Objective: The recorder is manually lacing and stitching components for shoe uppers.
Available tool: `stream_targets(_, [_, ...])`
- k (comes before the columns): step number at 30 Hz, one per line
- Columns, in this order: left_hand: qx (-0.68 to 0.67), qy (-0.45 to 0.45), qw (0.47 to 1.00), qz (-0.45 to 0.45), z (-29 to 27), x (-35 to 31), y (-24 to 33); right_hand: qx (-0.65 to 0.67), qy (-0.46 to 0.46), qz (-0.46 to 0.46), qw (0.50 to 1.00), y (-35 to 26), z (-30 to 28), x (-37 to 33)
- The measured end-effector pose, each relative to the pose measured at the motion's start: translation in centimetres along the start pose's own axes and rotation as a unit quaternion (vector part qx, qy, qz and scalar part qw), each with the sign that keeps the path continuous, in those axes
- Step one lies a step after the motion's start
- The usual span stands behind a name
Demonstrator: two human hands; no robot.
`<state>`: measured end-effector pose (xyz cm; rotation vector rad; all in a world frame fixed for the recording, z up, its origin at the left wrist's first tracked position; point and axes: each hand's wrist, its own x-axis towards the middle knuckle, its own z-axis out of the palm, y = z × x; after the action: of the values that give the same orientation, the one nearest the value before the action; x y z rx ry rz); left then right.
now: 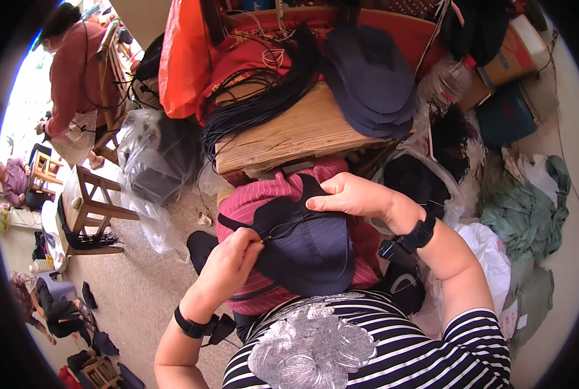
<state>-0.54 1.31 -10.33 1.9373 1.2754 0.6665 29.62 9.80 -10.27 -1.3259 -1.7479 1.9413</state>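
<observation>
The left hand (pixel 239 251) and right hand (pixel 354 196) each have a pinching grip on a dark cloth piece (pixel 309 256). More blue pieces (pixel 375 81) sit on the wooden surface (pixel 286 126).

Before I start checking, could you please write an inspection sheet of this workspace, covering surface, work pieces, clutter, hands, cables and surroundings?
Surface: wooden board, bearing dark cords and stacked dark blue pieces.
Job's things: dark fabric piece, over pink striped fabric.
Clutter: orange-red bag, clear plastic bag, green fabric.
Hands: left hand and right hand both grip the dark fabric piece.
Cables: thin white cord, tangled; use unclear.
Surroundings: wooden stool and other people, left.
</observation>
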Motion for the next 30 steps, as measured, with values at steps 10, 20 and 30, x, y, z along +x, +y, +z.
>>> stream_targets(10, [0.007, 0.002, 0.998, 0.07, 1.0, -1.6, -1.2, 0.069, -0.021, -0.029, 0.997, 1.5, 0.3, -0.5])
stream_targets(20, [0.004, -0.004, 0.991, 0.13, -0.1, -2.0, -3.2, -0.002, -0.061, -0.101, 0.993, 1.4, -0.2, 0.8])
stream_targets(30, [-0.13, -0.061, 0.99, 0.006, -0.4, -4.4, -4.9, -0.09, -0.009, -0.072, 0.993, -0.7, -0.2, -0.4])
